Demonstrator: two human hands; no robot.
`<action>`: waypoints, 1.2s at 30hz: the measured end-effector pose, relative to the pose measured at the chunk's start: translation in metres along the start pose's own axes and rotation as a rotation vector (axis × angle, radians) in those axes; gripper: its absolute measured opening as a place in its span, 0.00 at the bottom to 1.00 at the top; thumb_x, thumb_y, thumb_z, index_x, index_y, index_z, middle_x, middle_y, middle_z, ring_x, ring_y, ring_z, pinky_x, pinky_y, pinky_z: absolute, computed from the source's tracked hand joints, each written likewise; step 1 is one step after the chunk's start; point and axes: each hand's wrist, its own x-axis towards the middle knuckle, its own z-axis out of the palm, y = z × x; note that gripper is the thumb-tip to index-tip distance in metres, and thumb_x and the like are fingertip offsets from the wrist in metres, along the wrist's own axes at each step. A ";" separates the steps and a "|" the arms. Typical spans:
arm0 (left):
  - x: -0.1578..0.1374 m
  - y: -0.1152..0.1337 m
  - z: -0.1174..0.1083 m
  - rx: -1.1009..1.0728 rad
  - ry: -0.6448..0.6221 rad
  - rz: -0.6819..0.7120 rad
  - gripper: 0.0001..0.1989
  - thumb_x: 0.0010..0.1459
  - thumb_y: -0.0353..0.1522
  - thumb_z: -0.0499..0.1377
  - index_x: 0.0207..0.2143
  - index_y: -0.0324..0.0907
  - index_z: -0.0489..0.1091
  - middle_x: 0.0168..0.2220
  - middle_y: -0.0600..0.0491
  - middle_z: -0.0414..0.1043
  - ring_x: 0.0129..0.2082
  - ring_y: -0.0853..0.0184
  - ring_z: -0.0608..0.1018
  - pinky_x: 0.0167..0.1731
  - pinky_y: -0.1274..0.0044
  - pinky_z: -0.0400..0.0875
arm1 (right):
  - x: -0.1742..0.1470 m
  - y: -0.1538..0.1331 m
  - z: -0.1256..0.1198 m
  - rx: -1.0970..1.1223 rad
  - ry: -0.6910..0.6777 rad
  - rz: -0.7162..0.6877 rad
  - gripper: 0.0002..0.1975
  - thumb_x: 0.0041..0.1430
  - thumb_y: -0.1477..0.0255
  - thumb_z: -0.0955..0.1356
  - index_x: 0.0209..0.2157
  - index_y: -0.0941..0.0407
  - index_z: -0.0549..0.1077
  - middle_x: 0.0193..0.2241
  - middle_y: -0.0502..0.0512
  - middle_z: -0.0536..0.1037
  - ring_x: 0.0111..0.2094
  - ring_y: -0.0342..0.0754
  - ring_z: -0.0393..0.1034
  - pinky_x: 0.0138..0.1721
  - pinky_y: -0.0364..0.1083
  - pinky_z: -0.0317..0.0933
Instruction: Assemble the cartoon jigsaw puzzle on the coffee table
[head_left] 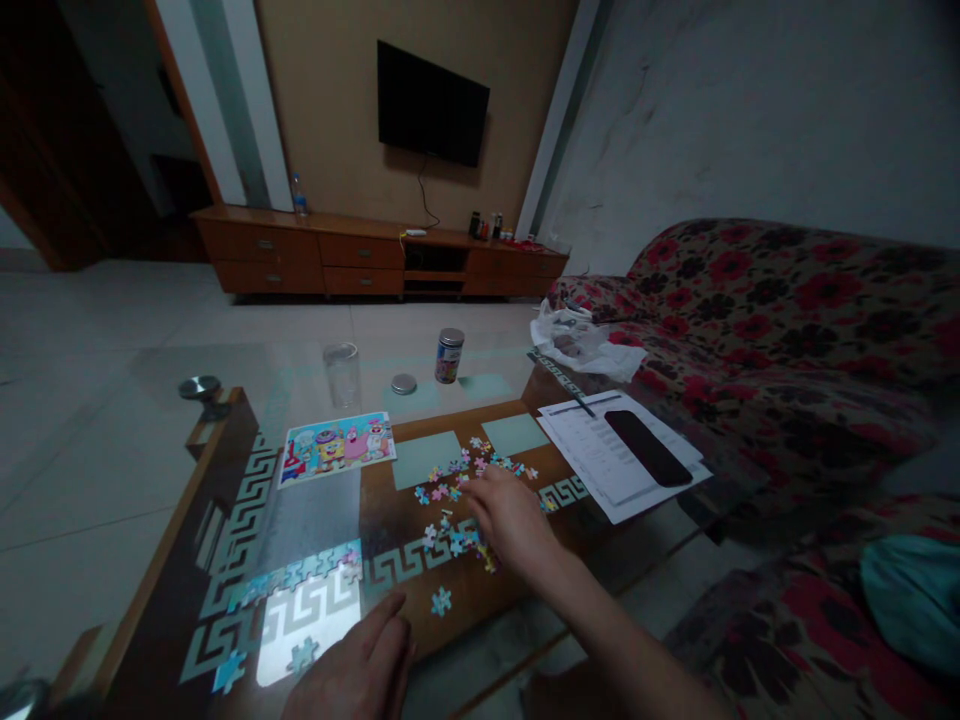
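Puzzle pieces (pixel 457 480) lie scattered loose across the middle of the glass-topped bench (pixel 225 470), just right of the printed reference picture (pixel 337 447), which lies flat and face up, evidently so that it can be consulted while sorting. The right hand (pixel 506 515) reaches palm down into the scatter, fingers spread over the pieces; its grip is not visible from this angle, so whether it is grasping a piece cannot be told. The left hand (pixel 360 670) rests at the near edge of the bench with fingers relaxed and released, holding nothing, just beside a joined strip of pieces (pixel 300 572) that forms the top edge of a started frame. Two single pieces (pixel 441 600) and (pixel 229 670) lie apart from the main scatter, near the left hand. Farther back on the bench stand a drinking glass (pixel 342 375), a small tin (pixel 448 356) and its lid (pixel 403 384), well apart from the working area. To the right, a stack of papers (pixel 600 450) carries a dark flat object (pixel 647 448). A floral sofa (pixel 787 330) borders the bench on the right.
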 end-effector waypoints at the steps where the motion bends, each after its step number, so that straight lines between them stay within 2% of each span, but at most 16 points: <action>1: 0.004 0.004 0.001 0.024 0.025 0.038 0.17 0.62 0.30 0.46 0.45 0.45 0.73 0.53 0.48 0.71 0.47 0.62 0.78 0.45 0.74 0.74 | 0.003 0.013 -0.004 -0.033 0.032 0.060 0.14 0.63 0.76 0.62 0.44 0.54 0.77 0.40 0.58 0.76 0.44 0.49 0.68 0.44 0.43 0.58; 5: 0.020 0.024 0.008 0.105 0.068 0.139 0.14 0.59 0.29 0.53 0.44 0.43 0.74 0.53 0.46 0.71 0.48 0.57 0.77 0.46 0.67 0.75 | 0.006 0.054 -0.005 -0.104 -0.009 0.154 0.13 0.63 0.75 0.62 0.44 0.55 0.77 0.37 0.60 0.74 0.43 0.50 0.67 0.43 0.44 0.57; 8: 0.033 0.039 0.016 0.110 0.046 0.125 0.13 0.56 0.27 0.55 0.43 0.43 0.74 0.55 0.46 0.69 0.50 0.52 0.74 0.45 0.61 0.74 | 0.002 0.062 -0.001 -0.111 -0.060 0.133 0.13 0.63 0.75 0.62 0.44 0.53 0.77 0.36 0.59 0.74 0.42 0.50 0.68 0.42 0.43 0.57; 13: 0.047 0.056 0.027 0.055 0.074 0.153 0.18 0.54 0.26 0.55 0.49 0.41 0.70 0.59 0.44 0.63 0.56 0.50 0.68 0.49 0.59 0.71 | -0.007 0.056 0.001 -0.102 -0.113 0.028 0.16 0.62 0.77 0.62 0.48 0.52 0.75 0.39 0.59 0.75 0.44 0.51 0.69 0.44 0.44 0.57; 17: 0.052 0.066 0.019 0.105 -0.040 0.104 0.24 0.52 0.24 0.55 0.54 0.38 0.67 0.61 0.42 0.60 0.59 0.49 0.65 0.52 0.55 0.68 | -0.013 0.047 0.002 -0.113 -0.153 -0.032 0.17 0.63 0.76 0.63 0.51 0.50 0.73 0.42 0.60 0.76 0.45 0.51 0.69 0.45 0.45 0.58; 20: 0.053 0.070 0.014 0.118 -0.132 0.086 0.27 0.52 0.25 0.56 0.56 0.37 0.65 0.62 0.42 0.57 0.61 0.49 0.62 0.54 0.53 0.65 | -0.017 0.040 0.006 -0.123 -0.203 -0.092 0.16 0.62 0.74 0.64 0.51 0.50 0.73 0.40 0.60 0.77 0.43 0.52 0.71 0.42 0.46 0.60; 23: 0.051 0.069 0.018 0.112 -0.134 0.061 0.28 0.52 0.26 0.57 0.57 0.39 0.64 0.62 0.45 0.55 0.61 0.50 0.61 0.55 0.53 0.62 | -0.018 0.035 0.010 -0.136 -0.221 -0.143 0.19 0.61 0.76 0.64 0.54 0.50 0.70 0.38 0.59 0.78 0.41 0.52 0.72 0.39 0.46 0.62; 27: 0.049 0.067 0.027 0.061 -0.108 0.051 0.24 0.56 0.33 0.58 0.56 0.41 0.65 0.62 0.47 0.56 0.62 0.51 0.60 0.56 0.53 0.61 | -0.017 0.030 0.013 -0.165 -0.256 -0.137 0.23 0.60 0.78 0.64 0.56 0.51 0.67 0.39 0.60 0.78 0.40 0.53 0.73 0.39 0.47 0.63; 31: 0.049 0.065 0.031 0.058 -0.084 0.051 0.25 0.57 0.38 0.58 0.56 0.41 0.66 0.62 0.46 0.57 0.61 0.51 0.61 0.56 0.54 0.62 | -0.016 0.019 0.015 -0.161 -0.265 -0.106 0.22 0.61 0.78 0.63 0.55 0.50 0.68 0.39 0.60 0.79 0.39 0.53 0.74 0.37 0.47 0.63; 34: 0.049 0.066 0.031 0.059 -0.089 0.057 0.24 0.55 0.39 0.60 0.54 0.40 0.68 0.61 0.43 0.57 0.60 0.49 0.63 0.55 0.54 0.63 | -0.015 0.017 0.016 -0.096 -0.262 -0.095 0.19 0.61 0.77 0.63 0.53 0.49 0.71 0.38 0.59 0.79 0.38 0.52 0.74 0.36 0.46 0.63; 36: 0.048 0.066 0.031 0.055 -0.066 0.072 0.24 0.55 0.37 0.61 0.54 0.41 0.68 0.62 0.43 0.57 0.60 0.50 0.64 0.54 0.54 0.64 | -0.011 0.025 0.012 -0.027 -0.222 -0.078 0.16 0.61 0.76 0.63 0.49 0.50 0.74 0.38 0.57 0.79 0.40 0.51 0.73 0.38 0.45 0.62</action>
